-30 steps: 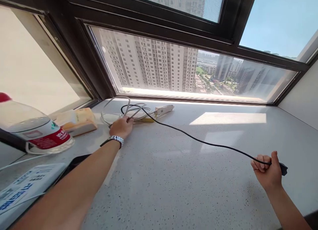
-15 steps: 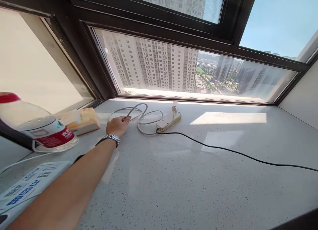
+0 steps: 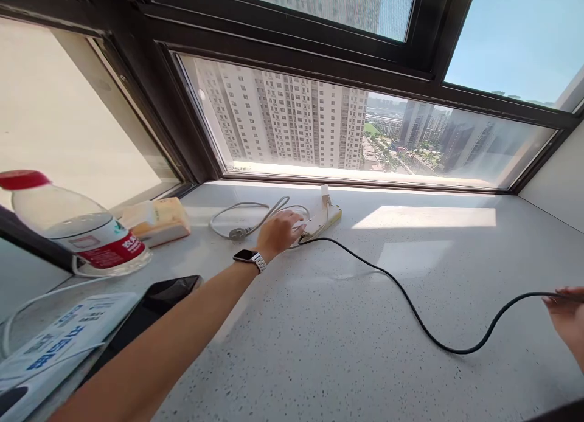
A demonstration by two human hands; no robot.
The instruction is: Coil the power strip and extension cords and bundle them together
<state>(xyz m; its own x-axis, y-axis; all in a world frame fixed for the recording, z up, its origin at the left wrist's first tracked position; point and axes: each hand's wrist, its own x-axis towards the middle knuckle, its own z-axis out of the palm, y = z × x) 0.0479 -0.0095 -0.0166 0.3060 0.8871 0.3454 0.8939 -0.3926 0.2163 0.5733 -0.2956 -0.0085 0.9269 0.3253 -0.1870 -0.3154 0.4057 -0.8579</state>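
My left hand (image 3: 279, 230), a watch on its wrist, reaches across the speckled window ledge (image 3: 319, 349) and closes its fingers on the near end of a cream power strip (image 3: 325, 217). A grey cord (image 3: 246, 218) lies looped to the left of that hand, its plug flat on the ledge. A black cable (image 3: 410, 306) runs from the strip in a slack curve to the right edge. There my right hand (image 3: 569, 321), only partly in view, holds the cable's far end.
A plastic water bottle (image 3: 82, 230) with a red cap lies on its side at the left. Next to it sits a yellow tissue pack (image 3: 157, 221). A black phone (image 3: 157, 294) and a printed white packet (image 3: 55, 340) lie near the front left. A dark window frame (image 3: 365, 182) borders the ledge's far side.
My left hand let go of the grey cord and moved right onto the power strip. My right hand came back into view at the right edge, and the black cable now sags in a curve.
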